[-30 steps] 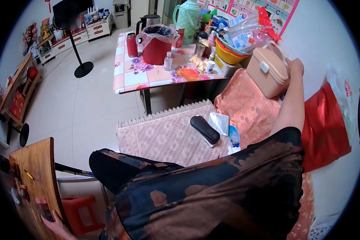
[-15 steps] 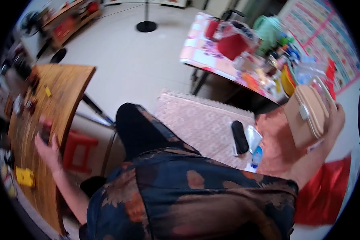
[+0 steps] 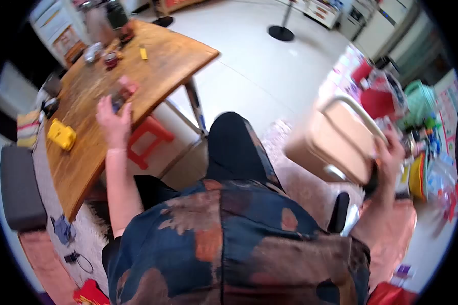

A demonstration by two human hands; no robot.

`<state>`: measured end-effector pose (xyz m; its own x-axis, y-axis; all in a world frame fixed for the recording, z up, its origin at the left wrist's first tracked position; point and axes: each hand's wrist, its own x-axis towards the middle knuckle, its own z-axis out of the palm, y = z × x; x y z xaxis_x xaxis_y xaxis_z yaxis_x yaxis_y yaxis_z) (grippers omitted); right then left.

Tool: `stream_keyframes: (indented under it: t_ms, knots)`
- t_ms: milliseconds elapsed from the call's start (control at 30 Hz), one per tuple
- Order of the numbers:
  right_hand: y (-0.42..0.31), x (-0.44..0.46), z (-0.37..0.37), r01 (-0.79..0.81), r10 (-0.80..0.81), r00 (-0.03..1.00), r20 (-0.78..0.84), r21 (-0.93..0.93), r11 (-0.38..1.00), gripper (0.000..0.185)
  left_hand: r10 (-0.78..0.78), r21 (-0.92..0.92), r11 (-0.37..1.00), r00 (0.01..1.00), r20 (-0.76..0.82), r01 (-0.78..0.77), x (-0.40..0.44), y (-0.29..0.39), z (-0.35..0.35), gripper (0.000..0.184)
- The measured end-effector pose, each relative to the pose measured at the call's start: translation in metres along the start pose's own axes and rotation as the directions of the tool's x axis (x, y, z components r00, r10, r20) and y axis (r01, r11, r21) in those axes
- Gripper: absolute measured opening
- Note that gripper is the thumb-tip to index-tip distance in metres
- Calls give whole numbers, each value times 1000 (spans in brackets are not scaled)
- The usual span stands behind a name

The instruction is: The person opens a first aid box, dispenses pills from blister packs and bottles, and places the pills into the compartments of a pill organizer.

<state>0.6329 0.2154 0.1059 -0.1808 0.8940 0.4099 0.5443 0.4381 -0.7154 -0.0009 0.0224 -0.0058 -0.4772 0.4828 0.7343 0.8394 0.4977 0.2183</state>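
Right hand (image 3: 389, 151): fingers clamped on the handle (image 3: 362, 114) of the beige case (image 3: 336, 145), which sits tilted over the pale quilt (image 3: 277, 142), latch (image 3: 335, 173) toward you. Best keep your wrist firm, bring the handle upright, let the weight settle before any turn; mind the black pouch (image 3: 339, 212) just beneath. Left hand (image 3: 114, 122): fingers apart around a dark box (image 3: 118, 97) on the tabletop (image 3: 163, 71); blur hides whether they touch it. Farther along, red jar (image 3: 110, 61): give it room.
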Motion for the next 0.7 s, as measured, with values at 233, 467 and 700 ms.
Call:
stream_keyframes:
  t_ms: [233,467,700]
  knots:
    - [63,-37,110,-110,108,994,30,54,992,16,283,133,953,955,-90,-270,3,31,-9,51]
    - [116,-52,118,-320,310,944,110,98,942,22,751,-661,518,659,46,-544,-45,208,21,51]
    - [166,-37,139,18,-24,987,-161,-39,999,15,1000,-821,-10,-19,2,-571,-103,346,69,70]
